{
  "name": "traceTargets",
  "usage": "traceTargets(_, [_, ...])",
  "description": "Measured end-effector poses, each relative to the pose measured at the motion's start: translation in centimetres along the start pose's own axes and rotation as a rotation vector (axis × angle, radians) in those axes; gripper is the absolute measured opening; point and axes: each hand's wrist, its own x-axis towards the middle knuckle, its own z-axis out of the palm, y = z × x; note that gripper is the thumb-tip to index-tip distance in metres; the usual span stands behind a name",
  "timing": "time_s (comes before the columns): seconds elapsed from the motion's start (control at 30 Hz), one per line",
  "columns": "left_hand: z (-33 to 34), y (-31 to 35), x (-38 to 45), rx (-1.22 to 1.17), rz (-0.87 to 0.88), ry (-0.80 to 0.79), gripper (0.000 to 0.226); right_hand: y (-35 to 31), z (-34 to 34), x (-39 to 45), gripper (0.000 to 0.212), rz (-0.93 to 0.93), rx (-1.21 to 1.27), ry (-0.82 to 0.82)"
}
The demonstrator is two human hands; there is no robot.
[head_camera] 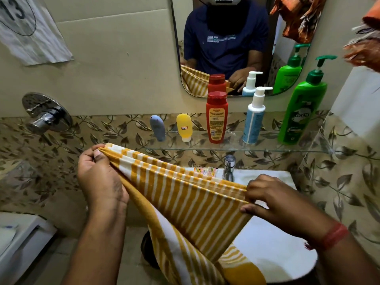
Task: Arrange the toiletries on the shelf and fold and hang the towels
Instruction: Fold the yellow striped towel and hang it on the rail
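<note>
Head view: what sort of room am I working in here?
Most likely a small home bathroom. A white washbasin with a chrome tap sits under a glass shelf of toiletry bottles and a wall mirror; a shower valve is on the tiled wall to the left.

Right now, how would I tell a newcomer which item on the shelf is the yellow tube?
Find the glass shelf under the mirror, above the sink tap. Five containers stand in a row; the yellow tube is second from the left, between the grey tube and the red bottle. It alone is yellow and carries a small white sticker.
</note>
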Motion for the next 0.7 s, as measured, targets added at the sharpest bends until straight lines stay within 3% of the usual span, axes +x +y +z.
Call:
traceTargets(0.1, [-0.3, 0.0, 0.1, 0.005, -0.002, 0.004, 0.032, 0.6, -1.0, -0.9, 0.042, -0.014, -0.049, 0.056])
traceTargets(0.3, [-0.2, 0.2, 0.4, -0.022, -0.005, 0.028, 0.031, -0.5, -2.1, -1.9, 0.033, -0.045, -0.002, -0.002])
traceTargets(0.37, [-0.3, 0.4, 0.9, -0.048, 0.000, 0.043, 0.031, -1.2, -2.9, -3.0, 0.029, -0.087, 0.163, 0.100])
traceTargets(0.5, [-0.1, 0.7, 1.8, -0.099, 0.032, 0.031, 0.033, -4.5, -4.1, -4.0, 0.010, -0.162, 0.719, 0.541])
traceTargets(0.63, [0.8, 0.3, 2.0, -0.116, 0.003, 0.025, 0.034, -7.0, -4.7, -2.6, 0.019, -0.204, 0.691, 0.431])
traceTargets(0.7, [1.0, 0.0, 2.0, -0.101, 0.004, 0.031, 0.034, -7.0, -5.7, -2.9, 0.014, -0.188, 0.902, 0.552])
